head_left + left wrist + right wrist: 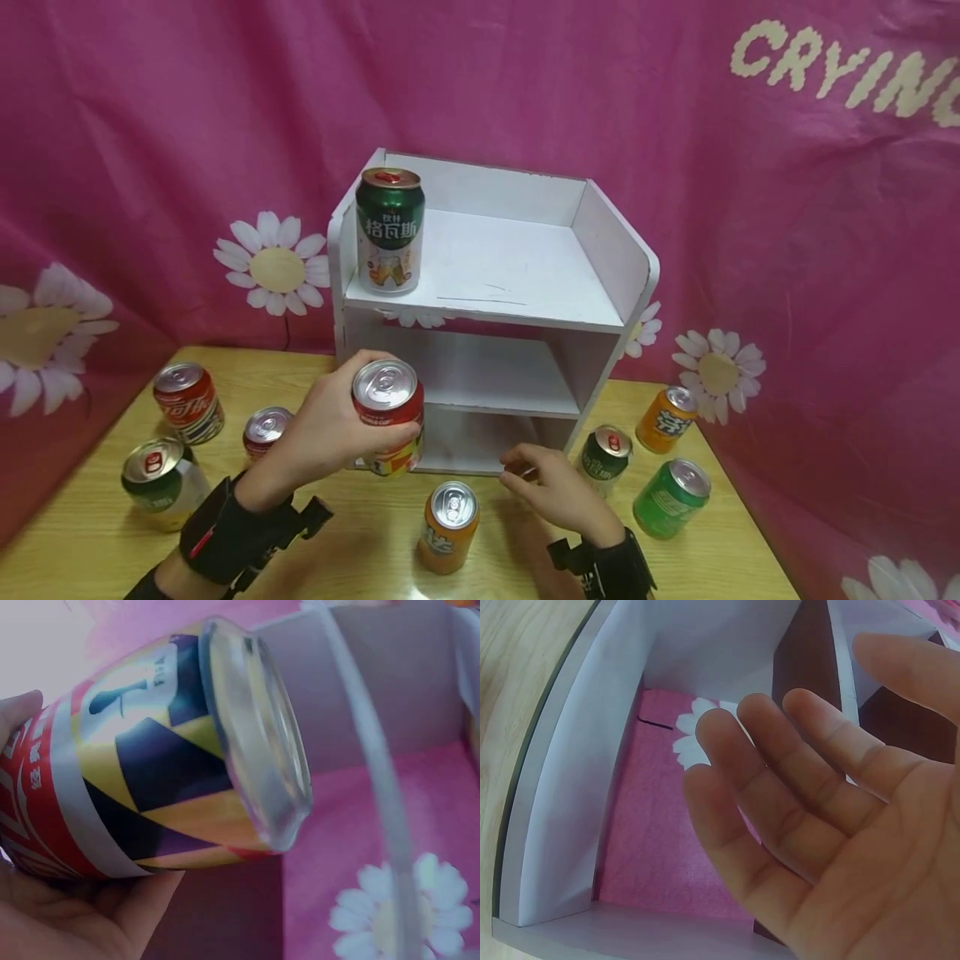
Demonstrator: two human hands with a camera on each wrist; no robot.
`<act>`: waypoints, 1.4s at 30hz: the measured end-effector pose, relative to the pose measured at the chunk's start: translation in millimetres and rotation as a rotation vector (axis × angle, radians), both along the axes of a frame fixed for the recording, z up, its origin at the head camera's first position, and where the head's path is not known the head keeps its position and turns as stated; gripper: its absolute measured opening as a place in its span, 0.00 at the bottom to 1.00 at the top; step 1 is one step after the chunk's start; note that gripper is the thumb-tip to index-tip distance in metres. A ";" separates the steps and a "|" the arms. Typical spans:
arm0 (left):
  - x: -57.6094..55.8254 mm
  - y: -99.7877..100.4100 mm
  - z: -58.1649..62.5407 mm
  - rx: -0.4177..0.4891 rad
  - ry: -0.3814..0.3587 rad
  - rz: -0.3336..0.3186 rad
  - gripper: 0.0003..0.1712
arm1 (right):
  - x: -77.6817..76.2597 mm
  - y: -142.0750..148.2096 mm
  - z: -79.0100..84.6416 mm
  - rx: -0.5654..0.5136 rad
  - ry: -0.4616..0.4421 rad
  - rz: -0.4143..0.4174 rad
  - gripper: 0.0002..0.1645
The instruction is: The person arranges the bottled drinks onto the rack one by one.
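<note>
In the head view my left hand point(333, 417) grips a red soda can point(386, 408) upright, raised before the left part of a white shelf point(517, 308). The left wrist view shows this can's patterned red, yellow and black side point(161, 765), with fingers wrapped round its far end. My right hand point(551, 487) holds nothing and hovers before the lower right of the shelf. Its fingers point(780, 795) are spread and slightly bent in the right wrist view. An orange can point(448, 533) stands on the table between my hands. On the top shelf's left end stands a green and white can point(389, 242).
Left on the wooden table point(352, 550) stand a red can point(187, 404), a green and white can point(165, 483) and another red can point(266, 429), partly behind my wrist. To the right are a dark green can point(606, 454), an orange can point(666, 419) and a green can point(671, 500).
</note>
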State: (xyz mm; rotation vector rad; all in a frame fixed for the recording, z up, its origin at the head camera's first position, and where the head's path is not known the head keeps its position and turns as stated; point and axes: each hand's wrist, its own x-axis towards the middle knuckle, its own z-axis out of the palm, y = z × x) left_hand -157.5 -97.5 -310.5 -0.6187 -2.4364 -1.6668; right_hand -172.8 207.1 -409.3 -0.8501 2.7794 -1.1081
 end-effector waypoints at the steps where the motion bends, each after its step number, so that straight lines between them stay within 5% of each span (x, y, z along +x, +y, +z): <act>1: -0.4 3.1 5.1 -0.002 0.010 -0.007 0.38 | 0.0 0.1 0.2 -0.002 -0.002 0.000 0.11; 10: -9.2 27.1 54.5 0.072 0.056 -0.136 0.36 | -1.6 4.3 -3.7 0.007 -0.012 -0.020 0.09; 20: -24.1 60.3 106.6 0.039 0.139 -0.044 0.38 | -2.2 6.6 -3.3 0.008 0.004 -0.017 0.12; 29: -48.0 71.1 121.3 0.043 0.176 0.051 0.37 | -1.5 7.9 -3.7 -0.008 -0.021 -0.016 0.11; 42: -62.1 83.9 133.6 0.020 0.174 0.088 0.36 | -2.4 9.1 -3.6 0.002 -0.002 -0.030 0.12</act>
